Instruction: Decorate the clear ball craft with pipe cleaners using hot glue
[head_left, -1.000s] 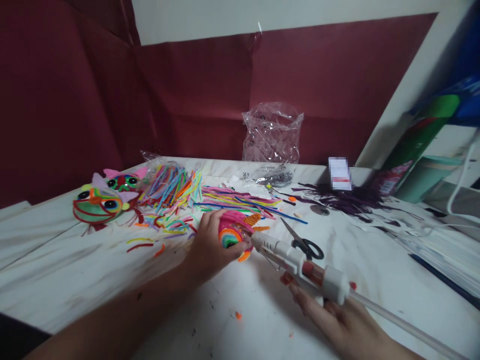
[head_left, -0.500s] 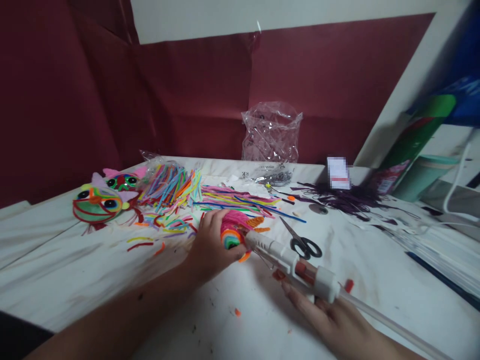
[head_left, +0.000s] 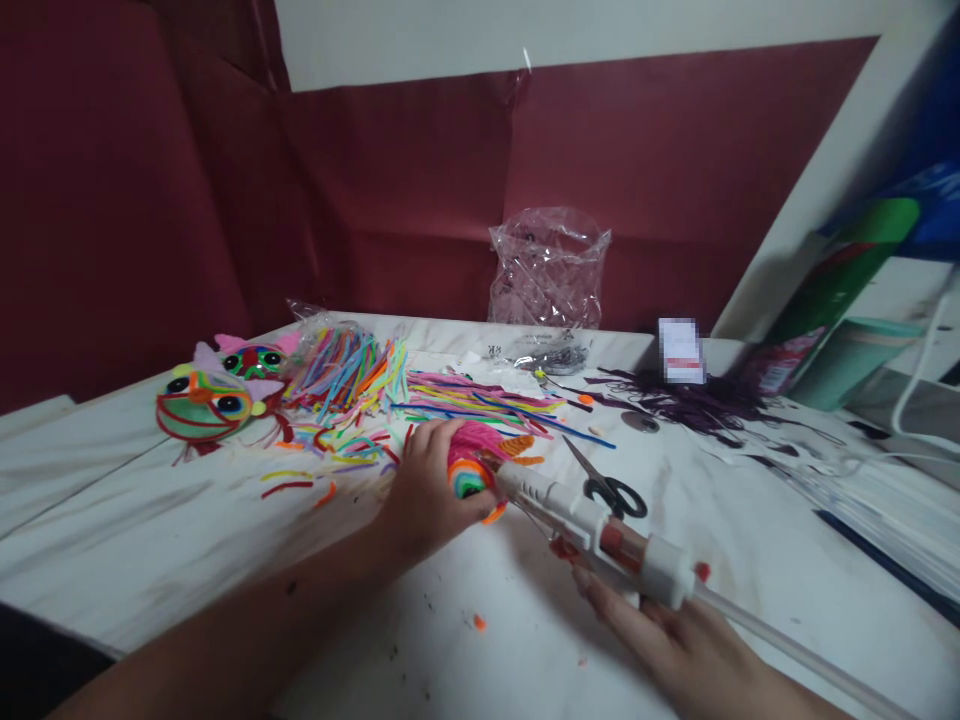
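My left hand (head_left: 427, 485) is closed around a pink pipe-cleaner figure (head_left: 469, 445) with a rainbow-ringed eye and orange tufts. My fingers cover much of its left side. In my right hand (head_left: 652, 630) is a white hot glue gun (head_left: 559, 510), its nozzle end at the figure beside the eye. A long clear glue stick (head_left: 795, 650) runs out of the gun's back end. Whether the nozzle touches the figure, I cannot tell. Just beyond the gun lie black-handled scissors (head_left: 611, 485), blades partly apart.
Two finished-looking animal faces (head_left: 202, 410) sit at the left, near a bag of colourful pipe cleaners (head_left: 345, 365). Loose pipe cleaners (head_left: 480, 400) spread across the middle. Dark purple strands (head_left: 690, 400) and a green cup (head_left: 851, 365) are at the right. A clear plastic bag (head_left: 551, 270) stands behind.
The view has shifted slightly, so everything sits a little further right. Both hands keep their hold, and the glue gun stays at the figure.
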